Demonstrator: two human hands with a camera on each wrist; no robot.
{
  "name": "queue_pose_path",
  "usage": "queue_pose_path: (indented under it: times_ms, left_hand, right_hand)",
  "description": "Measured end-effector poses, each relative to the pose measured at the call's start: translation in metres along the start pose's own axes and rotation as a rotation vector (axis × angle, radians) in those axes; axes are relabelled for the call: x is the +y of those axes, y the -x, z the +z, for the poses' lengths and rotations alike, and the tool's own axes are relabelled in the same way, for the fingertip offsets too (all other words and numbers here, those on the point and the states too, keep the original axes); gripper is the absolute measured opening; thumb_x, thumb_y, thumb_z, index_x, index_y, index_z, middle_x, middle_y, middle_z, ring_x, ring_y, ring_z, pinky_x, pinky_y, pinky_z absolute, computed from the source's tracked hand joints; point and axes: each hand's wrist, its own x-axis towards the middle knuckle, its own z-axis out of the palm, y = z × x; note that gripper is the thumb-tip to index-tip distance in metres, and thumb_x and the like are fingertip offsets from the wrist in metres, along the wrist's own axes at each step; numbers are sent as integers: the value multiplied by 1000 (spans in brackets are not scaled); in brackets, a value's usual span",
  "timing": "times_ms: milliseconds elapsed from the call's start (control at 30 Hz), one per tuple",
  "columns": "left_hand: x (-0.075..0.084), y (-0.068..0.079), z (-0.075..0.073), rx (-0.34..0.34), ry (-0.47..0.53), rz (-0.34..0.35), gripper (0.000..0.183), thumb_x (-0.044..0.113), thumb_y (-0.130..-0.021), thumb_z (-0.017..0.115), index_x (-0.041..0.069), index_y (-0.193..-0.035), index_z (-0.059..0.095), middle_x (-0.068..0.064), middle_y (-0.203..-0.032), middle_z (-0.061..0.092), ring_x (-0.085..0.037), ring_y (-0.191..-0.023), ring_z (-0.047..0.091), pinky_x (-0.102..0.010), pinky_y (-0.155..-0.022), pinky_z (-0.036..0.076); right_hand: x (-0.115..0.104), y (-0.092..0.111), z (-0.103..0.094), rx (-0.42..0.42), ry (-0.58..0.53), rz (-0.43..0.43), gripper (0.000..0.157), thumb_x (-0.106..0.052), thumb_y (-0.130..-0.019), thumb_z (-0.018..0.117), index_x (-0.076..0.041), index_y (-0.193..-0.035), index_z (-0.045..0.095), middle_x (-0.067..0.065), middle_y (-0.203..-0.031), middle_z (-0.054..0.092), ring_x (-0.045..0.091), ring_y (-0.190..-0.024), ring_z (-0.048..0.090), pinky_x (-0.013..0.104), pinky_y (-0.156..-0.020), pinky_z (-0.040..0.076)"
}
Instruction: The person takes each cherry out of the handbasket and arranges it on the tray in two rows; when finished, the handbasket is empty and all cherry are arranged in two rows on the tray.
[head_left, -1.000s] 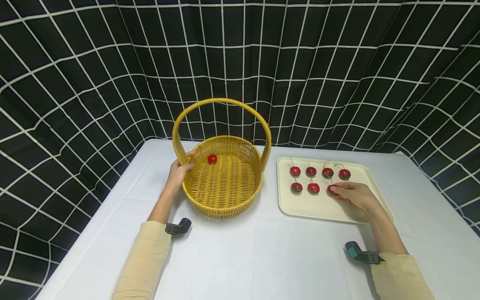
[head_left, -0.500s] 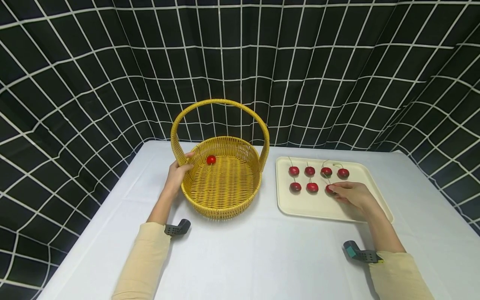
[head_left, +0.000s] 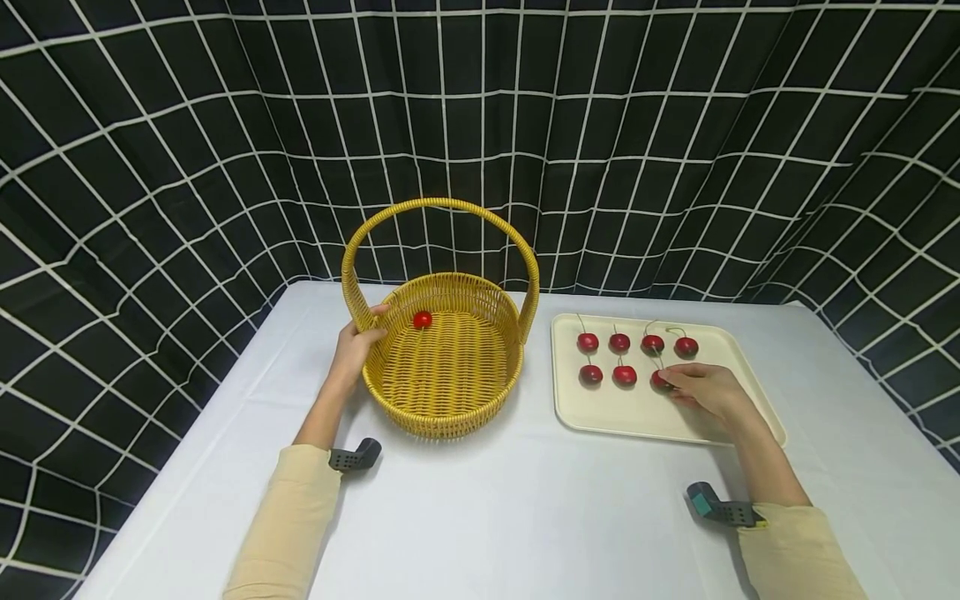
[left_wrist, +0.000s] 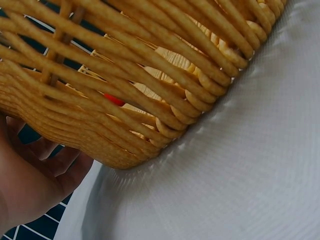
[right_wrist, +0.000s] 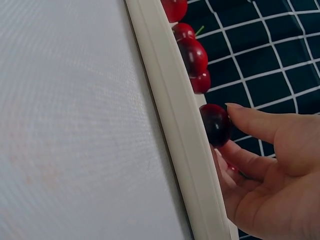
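Observation:
My left hand [head_left: 352,348] grips the yellow woven basket [head_left: 442,423] on its left side, at the foot of its tall handle, thumb over the rim. One red cherry [head_left: 422,320] with a stem lies inside the basket toward the back left. My right hand [head_left: 708,390] pinches a dark red cherry [head_left: 659,382] between thumb and fingers, low over the cream tray [head_left: 615,417]. In the right wrist view this cherry [right_wrist: 216,126] shows just behind the tray's rim. Several more stemmed cherries lie in two rows on the tray, such as a bright one [head_left: 624,376] just left.
A white cloth [head_left: 525,500] covers the table under basket and tray. Behind and at both sides hangs a black curtain [head_left: 480,125] with a white grid. The basket handle [head_left: 442,202] arches high above its bowl.
The cherry in the basket has turned slightly, so its stem now shows. Both hands stay in place, the left at the basket and the right at the cherry; the head view shifted a little.

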Motion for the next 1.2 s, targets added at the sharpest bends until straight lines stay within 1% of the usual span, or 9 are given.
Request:
queue_pose_path:
  times_ms: [167, 267, 333, 433, 567, 800, 1033, 1200]
  left_hand:
    - [1, 0, 0, -3, 8, -1, 49, 5, -90, 49, 6, -139, 47, -10, -146, 40, -25, -133, 34, -38, -110, 19]
    - [0, 0, 0, -4, 11, 1, 49, 5, -90, 49, 6, -139, 47, -10, -147, 39, -25, -133, 34, -38, -110, 19]
    - [-1, 0, -1, -4, 10, 4, 49, 5, -90, 49, 6, -139, 47, -11, -147, 39, -26, -133, 34, -38, -111, 19]
    - [-2, -1, -1, -3, 3, 12, 48, 5, -90, 48, 5, -138, 47, -11, -146, 40, -25, -133, 34, -37, -111, 19]
    - [-3, 0, 0, -6, -3, 19, 47, 5, -91, 48, 5, -138, 47, -11, -145, 41, -25, -133, 34, -37, -111, 19]
    - [-1, 1, 0, -9, 6, 15, 48, 5, -91, 48, 5, -139, 47, -11, -145, 41, -26, -132, 35, -37, -110, 20]
    - [-1, 1, -1, -11, 5, 7, 49, 5, -91, 48, 6, -139, 46, -12, -146, 40, -26, -133, 34, -38, -110, 19]
    - [-1, 1, 0, -7, 8, 1, 48, 5, -91, 48, 6, -139, 46, -11, -146, 40, -25, -133, 34, -37, -110, 19]
  right_hand:
    - [0, 0, 0, 8, -11, -7, 62, -33, -91, 63, 15, -127, 47, 18, -110, 59, 8, -78, 56, 16, -66, 49]
    - [0, 1, 0, 9, -9, -15, 62, -32, -92, 62, 15, -128, 46, 19, -111, 59, 7, -78, 57, 16, -66, 49]
    - [0, 1, 0, 10, 6, -14, 62, -33, -93, 61, 15, -129, 45, 21, -113, 58, 9, -79, 57, 16, -66, 48]
    - [0, 1, 1, 6, 48, -7, 62, -34, -94, 59, 14, -130, 44, 23, -116, 56, 15, -85, 56, 16, -64, 46]
    - [-1, 1, 1, 22, 80, 23, 62, -36, -94, 57, 12, -131, 45, 21, -113, 58, 20, -88, 54, 17, -61, 41]
    - [-3, 2, 2, 52, 80, 55, 62, -39, -95, 53, 10, -133, 45, 16, -106, 60, 13, -79, 55, 19, -61, 41]
    - [-2, 3, 0, 55, 55, 19, 60, -36, -98, 49, 13, -131, 44, 11, -98, 61, 6, -73, 54, 18, -60, 44]
    - [-1, 2, 0, 48, 34, 4, 59, -33, -98, 48, 14, -132, 43, 18, -108, 60, 2, -73, 55, 16, -62, 46]
